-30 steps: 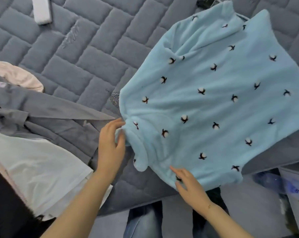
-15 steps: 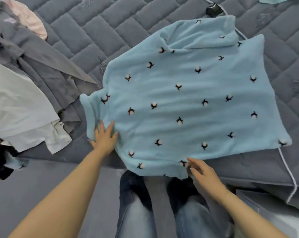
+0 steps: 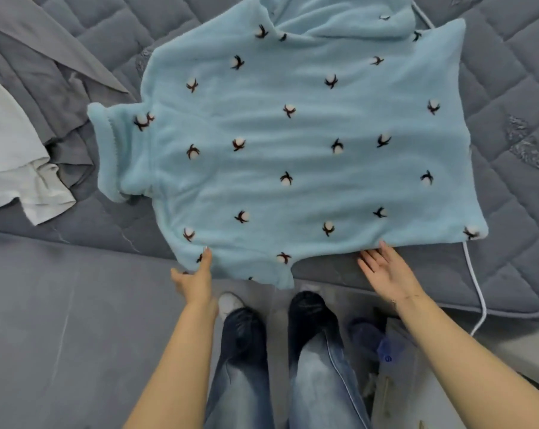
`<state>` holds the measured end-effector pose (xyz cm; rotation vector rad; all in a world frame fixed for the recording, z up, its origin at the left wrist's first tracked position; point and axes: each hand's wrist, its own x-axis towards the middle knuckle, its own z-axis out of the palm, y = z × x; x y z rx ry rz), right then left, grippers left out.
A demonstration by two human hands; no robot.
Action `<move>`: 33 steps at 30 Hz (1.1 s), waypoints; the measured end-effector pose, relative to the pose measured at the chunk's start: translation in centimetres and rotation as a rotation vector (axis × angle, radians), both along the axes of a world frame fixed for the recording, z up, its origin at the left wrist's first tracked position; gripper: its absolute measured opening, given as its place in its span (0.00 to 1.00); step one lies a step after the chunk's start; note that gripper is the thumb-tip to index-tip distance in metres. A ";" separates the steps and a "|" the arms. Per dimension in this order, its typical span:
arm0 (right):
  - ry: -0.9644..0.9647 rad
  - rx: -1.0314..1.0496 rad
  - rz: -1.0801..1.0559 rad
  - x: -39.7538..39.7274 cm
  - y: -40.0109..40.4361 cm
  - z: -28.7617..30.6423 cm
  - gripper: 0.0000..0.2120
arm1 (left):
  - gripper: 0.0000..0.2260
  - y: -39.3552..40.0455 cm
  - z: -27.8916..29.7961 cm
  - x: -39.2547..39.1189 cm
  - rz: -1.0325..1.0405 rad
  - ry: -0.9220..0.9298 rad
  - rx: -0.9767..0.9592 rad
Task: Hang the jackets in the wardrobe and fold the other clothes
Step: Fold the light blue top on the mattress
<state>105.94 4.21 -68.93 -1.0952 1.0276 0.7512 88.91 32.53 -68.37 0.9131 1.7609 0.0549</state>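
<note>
We look down on a pale blue fleece top (image 3: 293, 144) spread flat on a bed with a grey quilted cover (image 3: 510, 103) stitched in a diamond pattern. The fleece looks thick and plush, dotted all over with small white cotton bolls on dark stems. Its rolled collar (image 3: 107, 150) points to the left, and its near edge hangs slightly over the edge of the bed.

Our left hand (image 3: 194, 280) rests on the near left corner of the top, one finger stretched out on the fabric and the thumb spread wide; it grips nothing. Our right hand (image 3: 386, 270) is open, palm turned up, fingers straight, their tips touching the near edge of the top.

To the left lie smooth grey garments (image 3: 60, 88) in loose folds and a thin white garment (image 3: 11, 156). A white cable (image 3: 475, 289) runs along the right side of the top. Below, we see legs in faded blue jeans (image 3: 308, 366).
</note>
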 end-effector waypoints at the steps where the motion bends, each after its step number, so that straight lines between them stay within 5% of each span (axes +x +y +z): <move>1: -0.018 0.027 -0.037 1.2 0.3 -0.2 0.19 | 0.35 0.1 -0.6 -0.1 -0.014 -0.044 0.006; 6: -0.144 0.060 -0.220 7.1 0.7 0.6 0.16 | 0.15 0.4 -0.5 -1.4 -0.147 -0.224 0.008; 9: -0.277 -0.133 -0.182 7.6 -2.2 1.4 0.14 | 0.16 0.3 0.6 -3.1 -0.054 -0.306 0.097; 12: -0.195 -0.297 -0.159 5.8 -5.6 0.6 0.21 | 0.18 -0.4 1.1 -4.3 0.003 -0.294 0.131; 17: -0.095 -0.188 -0.233 5.4 -8.4 -1.5 0.14 | 0.15 -1.6 -0.6 -4.6 -0.017 -0.205 0.018; 20: -0.160 -0.046 -0.247 6.5 -9.7 -1.7 0.18 | 0.21 -1.7 -1.0 -4.8 -0.137 -0.185 -0.042; 23: -0.140 -0.137 -0.257 6.6 -11.1 -1.6 0.17 | 0.26 -1.7 -0.3 -5.4 -0.278 -0.127 -0.069; 26: -0.100 -0.264 -0.162 6.2 -12.9 -1.2 0.10 | 0.20 -1.7 1.4 -5.3 -0.328 -0.078 -0.033; 33: -0.180 -0.123 -0.286 10.3 -12.9 3.6 0.06 | 0.11 0.8 7.7 -0.5 0.027 -0.177 -0.163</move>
